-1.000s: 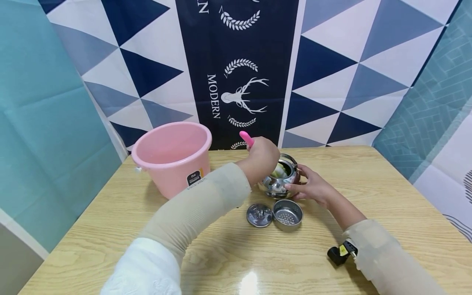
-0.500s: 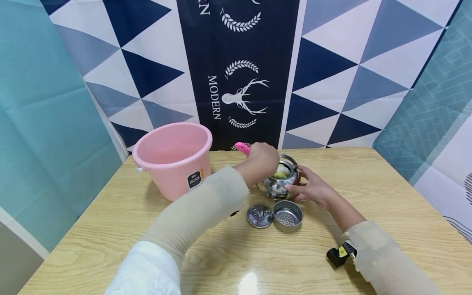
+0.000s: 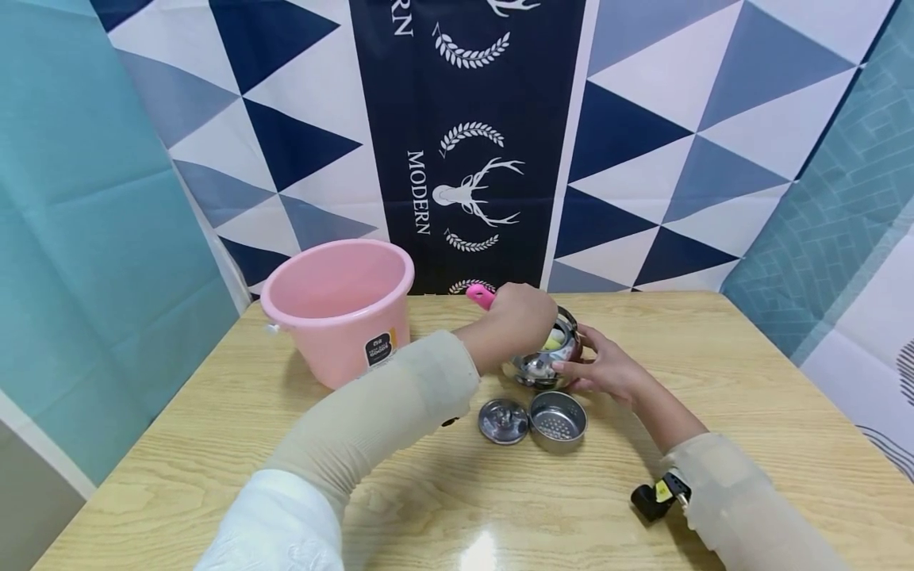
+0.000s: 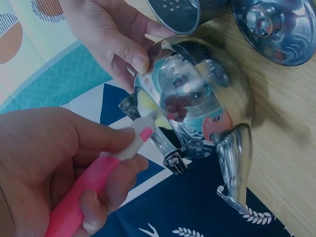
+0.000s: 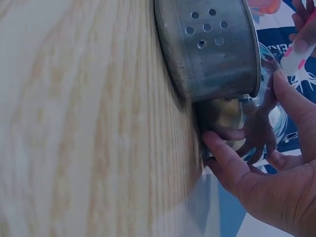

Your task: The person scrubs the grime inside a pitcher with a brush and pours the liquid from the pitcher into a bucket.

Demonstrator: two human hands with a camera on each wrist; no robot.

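My left hand (image 3: 524, 319) grips a cleaning brush by its pink handle (image 4: 81, 190), above the mouth of a shiny steel teapot (image 3: 534, 369). The yellow and white brush head (image 4: 149, 104) sits in the pot's mouth, mostly hidden by the wall. With fingers and thumb spread around the teapot's side, my right hand (image 3: 603, 366) holds it on the table. The pot's spout (image 4: 234, 165) points away from that hand, and its hoop handle (image 3: 568, 317) leans back beyond the mouth.
In front of the teapot, the round steel lid (image 3: 503, 421) lies beside a perforated steel strainer (image 3: 558, 423). A pink bucket (image 3: 324, 349) stands at the back left of the wooden table (image 3: 571, 515). Patterned cloth (image 3: 464, 119) hangs behind.
My left hand and the brush have dipped a little and shifted slightly right at the teapot's mouth. My right hand keeps its hold on the pot, and the lid and strainer stay put.
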